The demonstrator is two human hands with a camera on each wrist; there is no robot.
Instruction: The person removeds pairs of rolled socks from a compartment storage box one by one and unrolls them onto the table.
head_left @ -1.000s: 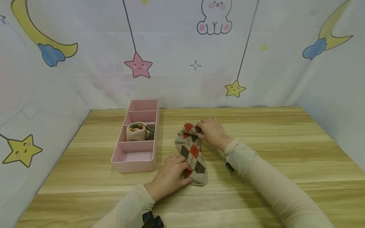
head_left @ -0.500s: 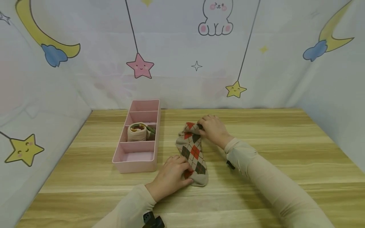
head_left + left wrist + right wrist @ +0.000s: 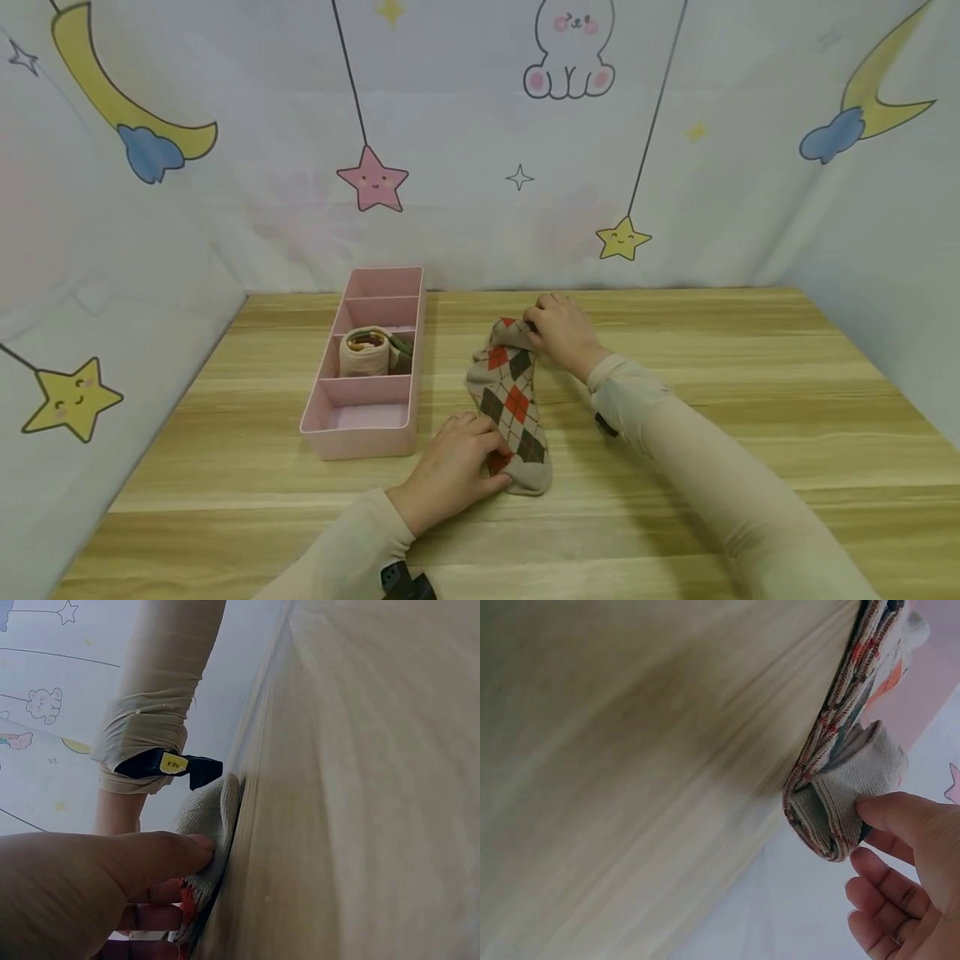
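A beige argyle sock (image 3: 516,404) with red and dark green diamonds lies flat on the table, its plain end toward me. At its far end, the right hand (image 3: 566,333) pinches the folded-over part between thumb and fingers. The right wrist view shows this fold (image 3: 862,791) as a raised loop, with several fabric layers along the edge; whether one sock or two are stacked I cannot tell. The left hand (image 3: 453,471) holds the near end, curved fingers on a red diamond. In the left wrist view its thumb (image 3: 169,859) lies against the plain end.
Left of the sock stands a pink divided box (image 3: 363,442) with several compartments in a row. One compartment holds a rolled beige and green fabric bundle (image 3: 365,354). The wooden table (image 3: 712,350) ends at a printed cloth backdrop (image 3: 465,233).
The right hand has shifted slightly away from me, and the sock's folded far end shows more plain beige. The left hand stays put. The head view has shifted a little.
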